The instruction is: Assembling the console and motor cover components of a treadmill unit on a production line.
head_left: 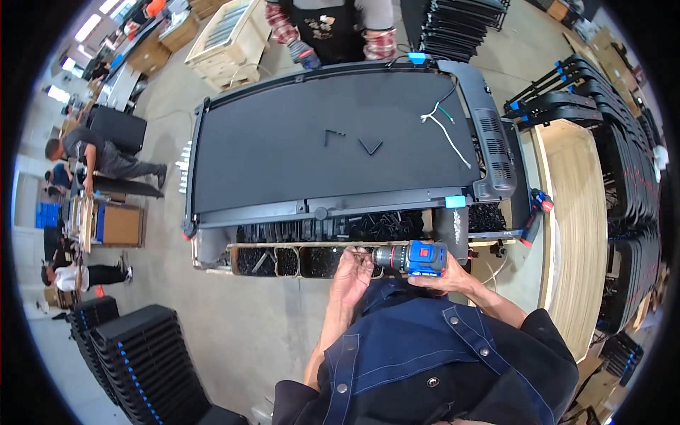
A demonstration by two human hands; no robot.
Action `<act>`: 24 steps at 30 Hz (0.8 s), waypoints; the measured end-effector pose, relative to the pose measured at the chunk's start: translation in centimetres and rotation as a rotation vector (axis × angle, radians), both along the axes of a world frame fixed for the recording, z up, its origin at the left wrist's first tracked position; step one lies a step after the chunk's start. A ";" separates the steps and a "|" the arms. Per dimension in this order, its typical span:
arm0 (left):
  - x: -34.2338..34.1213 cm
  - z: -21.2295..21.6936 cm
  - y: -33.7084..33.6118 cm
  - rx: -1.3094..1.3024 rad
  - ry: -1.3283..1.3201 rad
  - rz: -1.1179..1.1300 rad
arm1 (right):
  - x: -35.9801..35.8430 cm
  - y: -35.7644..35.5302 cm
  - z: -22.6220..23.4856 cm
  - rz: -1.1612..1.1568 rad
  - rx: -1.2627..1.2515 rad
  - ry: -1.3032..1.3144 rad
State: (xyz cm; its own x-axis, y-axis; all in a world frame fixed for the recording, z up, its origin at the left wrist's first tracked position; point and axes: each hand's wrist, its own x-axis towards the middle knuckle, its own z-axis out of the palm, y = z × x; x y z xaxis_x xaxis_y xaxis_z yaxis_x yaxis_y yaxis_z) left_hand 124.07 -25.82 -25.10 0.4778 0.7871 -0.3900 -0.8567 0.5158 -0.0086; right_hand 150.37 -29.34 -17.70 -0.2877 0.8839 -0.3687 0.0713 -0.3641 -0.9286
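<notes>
My right hand grips a blue and black cordless drill, held level in front of my body with its chuck pointing left. At the front of the chuck, the fingers of my left hand are pinched together. Whatever they hold is too small to make out. Just beyond both hands lies a treadmill deck with a black belt. Two black angled brackets rest on the belt, and white and green wires trail over its right end.
Parts bins with small black pieces stand below the deck's near edge. At the far side is a co-worker with a gloved hand. Stacked black frames stand lower left; a wooden crate is on the right.
</notes>
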 end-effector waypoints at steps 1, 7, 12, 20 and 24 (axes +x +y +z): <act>0.2 0.0 -0.1 0.002 -0.008 -0.020 | 0.2 -0.6 -0.3 -0.020 0.002 -0.008; 0.4 0.6 0.3 -0.013 0.098 -0.110 | -0.1 -1.5 0.6 -0.077 -0.002 0.043; 0.2 2.8 1.7 0.003 0.279 -0.218 | 0.1 -1.8 2.1 -0.043 0.081 -0.155; 1.1 4.4 4.9 0.149 0.572 -0.425 | 1.3 0.3 3.1 0.036 0.481 -0.361; 0.9 4.0 5.7 0.109 0.365 -0.315 | 2.5 -0.6 2.2 -0.147 0.275 -0.118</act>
